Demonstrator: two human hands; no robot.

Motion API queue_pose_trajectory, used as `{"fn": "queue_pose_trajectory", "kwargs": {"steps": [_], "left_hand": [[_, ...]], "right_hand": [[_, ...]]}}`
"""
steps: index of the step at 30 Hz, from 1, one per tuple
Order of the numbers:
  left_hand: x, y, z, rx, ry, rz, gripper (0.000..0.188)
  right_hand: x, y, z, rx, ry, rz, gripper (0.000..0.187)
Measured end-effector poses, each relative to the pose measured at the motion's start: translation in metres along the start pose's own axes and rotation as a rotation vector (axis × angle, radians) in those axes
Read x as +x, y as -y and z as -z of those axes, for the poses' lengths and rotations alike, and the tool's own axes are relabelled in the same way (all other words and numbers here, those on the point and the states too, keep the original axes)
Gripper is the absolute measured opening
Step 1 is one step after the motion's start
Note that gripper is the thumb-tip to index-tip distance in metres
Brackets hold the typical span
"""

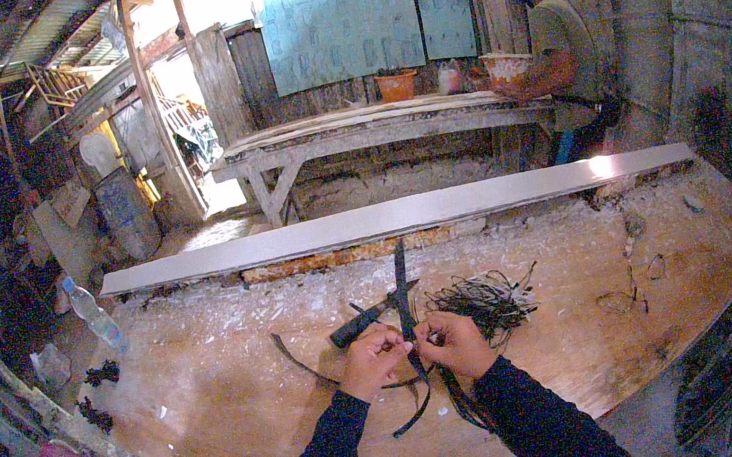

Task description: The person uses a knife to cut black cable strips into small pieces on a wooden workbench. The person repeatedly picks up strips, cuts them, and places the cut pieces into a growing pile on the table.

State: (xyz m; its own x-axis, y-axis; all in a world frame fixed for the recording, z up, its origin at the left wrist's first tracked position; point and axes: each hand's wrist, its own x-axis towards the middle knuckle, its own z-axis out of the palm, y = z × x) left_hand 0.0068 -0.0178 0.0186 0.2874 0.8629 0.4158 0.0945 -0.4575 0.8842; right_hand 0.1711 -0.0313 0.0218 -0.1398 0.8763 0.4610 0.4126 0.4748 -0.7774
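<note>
My left hand (371, 363) and my right hand (456, 344) are close together over the middle of the wooden table. Both have their fingers pinched on a black strip (403, 291), which stretches away from me between them. Just beyond the left hand lies a dark rolled piece (353, 330), crossed by the strip. A thin curved black strip (296, 358) is to its left, and more loose ends hang below the hands. Beside the right hand is a tangled bundle of thin black cords (485, 300). The exact grip at the fingertips is too small to make out.
A long white board (402, 215) runs along the table's far edge. At the left edge stand a clear plastic bottle (92, 313) and black clumps (102, 373). Thin wire loops (625, 293) lie on the right. A person (563, 54) works at a far bench (389, 134) holding an orange tub (397, 86).
</note>
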Motion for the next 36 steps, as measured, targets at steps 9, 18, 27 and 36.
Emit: {"fn": "queue_pose_trajectory", "kwargs": {"steps": [9, 18, 27, 36], "left_hand": [[-0.001, 0.011, 0.001, 0.122, 0.072, 0.233, 0.015], [-0.001, 0.018, 0.001, -0.001, 0.171, 0.068, 0.012], [-0.006, -0.007, 0.001, -0.193, 0.142, 0.268, 0.017], [-0.003, -0.013, 0.008, -0.170, 0.218, 0.385, 0.018]], "right_hand": [[-0.001, 0.000, 0.001, 0.034, 0.104, -0.142, 0.011], [-0.004, 0.007, -0.001, -0.082, 0.022, -0.004, 0.014], [-0.002, -0.012, -0.007, 0.215, 0.126, -0.119, 0.024], [0.000, 0.012, 0.008, 0.487, 0.286, -0.335, 0.012]]}}
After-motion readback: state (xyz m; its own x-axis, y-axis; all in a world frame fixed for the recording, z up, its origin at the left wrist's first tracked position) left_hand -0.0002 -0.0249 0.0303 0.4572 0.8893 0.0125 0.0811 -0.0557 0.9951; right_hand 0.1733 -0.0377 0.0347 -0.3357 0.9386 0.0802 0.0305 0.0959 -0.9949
